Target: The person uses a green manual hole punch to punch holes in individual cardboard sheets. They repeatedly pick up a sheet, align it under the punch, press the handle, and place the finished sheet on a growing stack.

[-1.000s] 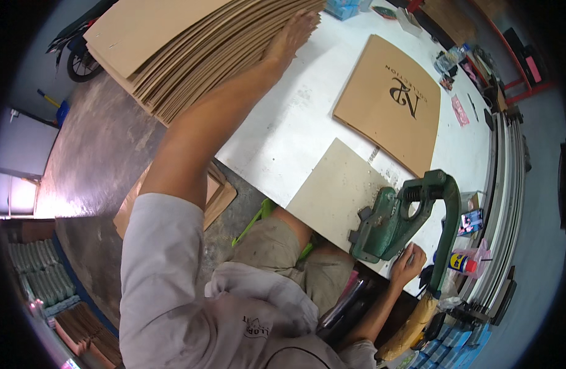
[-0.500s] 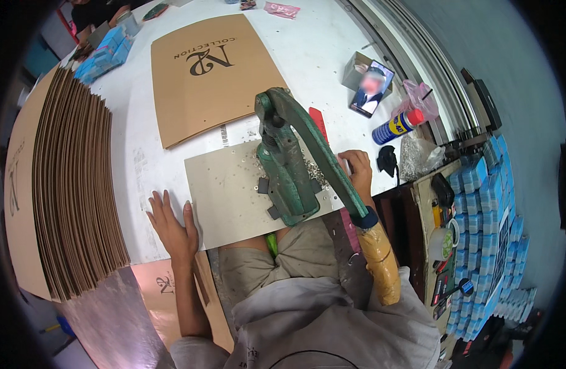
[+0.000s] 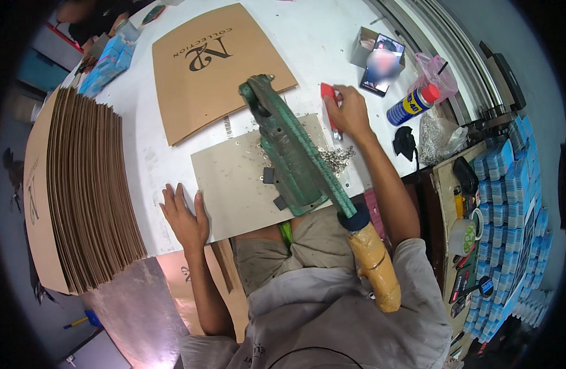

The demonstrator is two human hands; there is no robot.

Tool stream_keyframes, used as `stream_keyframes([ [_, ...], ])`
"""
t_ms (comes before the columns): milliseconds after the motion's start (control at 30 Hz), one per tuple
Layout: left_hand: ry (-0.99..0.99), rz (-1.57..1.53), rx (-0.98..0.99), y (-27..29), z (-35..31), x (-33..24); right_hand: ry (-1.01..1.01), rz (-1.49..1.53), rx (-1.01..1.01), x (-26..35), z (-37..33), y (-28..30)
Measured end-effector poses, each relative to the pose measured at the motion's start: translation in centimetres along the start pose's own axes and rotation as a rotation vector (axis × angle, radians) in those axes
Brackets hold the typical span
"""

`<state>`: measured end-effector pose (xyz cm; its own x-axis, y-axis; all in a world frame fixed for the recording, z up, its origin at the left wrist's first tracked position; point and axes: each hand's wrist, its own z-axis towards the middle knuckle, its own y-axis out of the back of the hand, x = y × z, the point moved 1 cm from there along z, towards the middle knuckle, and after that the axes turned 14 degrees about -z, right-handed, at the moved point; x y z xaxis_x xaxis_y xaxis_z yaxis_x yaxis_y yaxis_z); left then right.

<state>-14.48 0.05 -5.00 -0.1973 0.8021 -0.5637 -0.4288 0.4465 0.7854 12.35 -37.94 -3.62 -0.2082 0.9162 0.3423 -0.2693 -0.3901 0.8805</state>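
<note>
My left hand point(image 3: 186, 218) lies flat at the table's near edge, fingers spread and holding nothing, left of a grey board point(image 3: 224, 184). At the right, my right hand point(image 3: 350, 112) is closed around a flat, narrow red object point(image 3: 328, 93); its kind cannot be made out because my fingers cover its middle. Between my hands a green hand press point(image 3: 289, 166) stands on the board. Its long lever slants toward me and ends in a yellow-wrapped handle point(image 3: 375, 267). Small metal eyelets point(image 3: 337, 158) are scattered beside the press, near my right wrist.
Brown printed cardboard sheets point(image 3: 212, 104) lie beyond the board. A tall row of folded cardboard point(image 3: 92, 197) stands left. At right are a phone point(image 3: 379, 79) against a grey box, a blue spray can point(image 3: 412, 104) and stacked blue packs point(image 3: 498, 209). Another person point(image 3: 98, 18) sits far left.
My right hand has moved forward from beside the press to the red object and closed on it. The left hand stays flat on the table. The view has shifted slightly.
</note>
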Motion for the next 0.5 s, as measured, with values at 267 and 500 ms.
stream_keyframes([
  [267,-0.006,0.023,-0.011,-0.1,-0.3,0.0,0.052,0.269,-0.122,0.3,-6.1,5.5],
  [500,-0.005,-0.003,-0.005,-0.2,-0.1,-0.2,0.098,0.184,0.023,-0.3,-17.2,8.9],
])
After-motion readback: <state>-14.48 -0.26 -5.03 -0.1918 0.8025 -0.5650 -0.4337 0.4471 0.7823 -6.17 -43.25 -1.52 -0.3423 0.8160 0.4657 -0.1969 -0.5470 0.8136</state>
